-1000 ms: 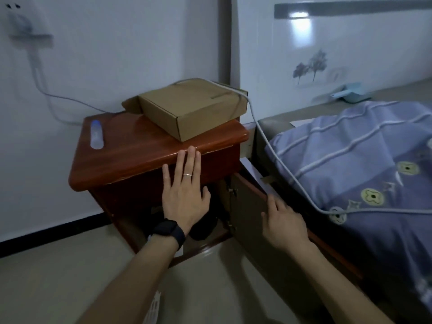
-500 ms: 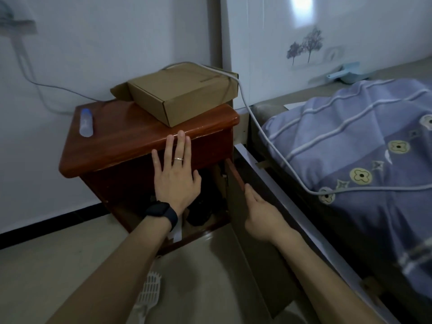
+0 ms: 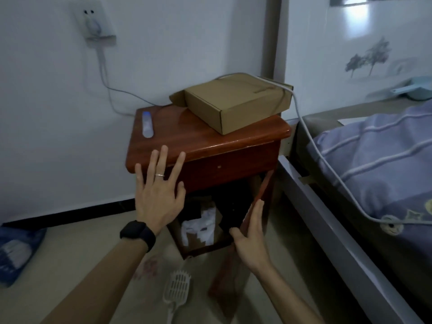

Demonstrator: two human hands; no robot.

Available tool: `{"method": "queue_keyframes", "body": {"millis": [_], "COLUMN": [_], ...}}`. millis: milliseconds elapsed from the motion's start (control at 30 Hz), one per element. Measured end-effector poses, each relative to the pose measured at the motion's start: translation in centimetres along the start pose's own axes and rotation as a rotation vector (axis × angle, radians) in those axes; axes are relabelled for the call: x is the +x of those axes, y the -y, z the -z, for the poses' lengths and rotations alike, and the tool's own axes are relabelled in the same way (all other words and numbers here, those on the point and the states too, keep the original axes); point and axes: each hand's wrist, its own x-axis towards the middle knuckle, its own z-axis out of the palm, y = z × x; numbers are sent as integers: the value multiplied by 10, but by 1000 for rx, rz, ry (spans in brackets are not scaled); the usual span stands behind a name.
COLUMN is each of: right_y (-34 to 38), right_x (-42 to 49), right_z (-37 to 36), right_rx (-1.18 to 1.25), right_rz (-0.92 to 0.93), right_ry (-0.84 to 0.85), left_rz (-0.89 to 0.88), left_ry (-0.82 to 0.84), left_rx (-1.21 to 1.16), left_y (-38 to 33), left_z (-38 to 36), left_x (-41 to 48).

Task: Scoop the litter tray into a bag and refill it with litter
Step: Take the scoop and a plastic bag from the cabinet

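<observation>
A white slotted litter scoop [image 3: 177, 293] lies on the floor in front of a red-brown bedside cabinet [image 3: 210, 146]. My left hand [image 3: 159, 195], fingers spread, is flat against the cabinet's front just below the top edge. My right hand [image 3: 251, 237] holds the edge of the cabinet door [image 3: 236, 260], which stands swung open toward me. Inside the open compartment I see white plastic bags [image 3: 201, 226] among dark items. No litter tray is in view.
A cardboard box [image 3: 236, 104] and a small blue-capped tube [image 3: 147, 124] sit on the cabinet. A white cable [image 3: 327, 164] runs over the box onto the bed [image 3: 378, 160] at the right. A blue bag [image 3: 17, 251] lies on the floor at left. A light-blue dustpan [image 3: 418, 91] rests by the headboard.
The view has shifted right and down. My right hand has moved along the door's edge, and the door's opening now shows the white bags inside. My left hand stays flat on the cabinet front.
</observation>
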Motion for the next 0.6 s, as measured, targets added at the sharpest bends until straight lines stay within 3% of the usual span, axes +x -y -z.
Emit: {"method": "queue_keyframes", "body": {"millis": [200,600], "right_y": [28,29], "right_x": [36,74], "right_z": [-82,-121], "right_rx": [-90,-270], "right_rz": [-71,-50], "right_ry": [-295,-344], "left_rz": [34,2], "left_ry": [29,-12], "left_rx": [21,-77], "left_y": [37,38], "left_z": [3,-2], "left_x": [-10,-12]}}
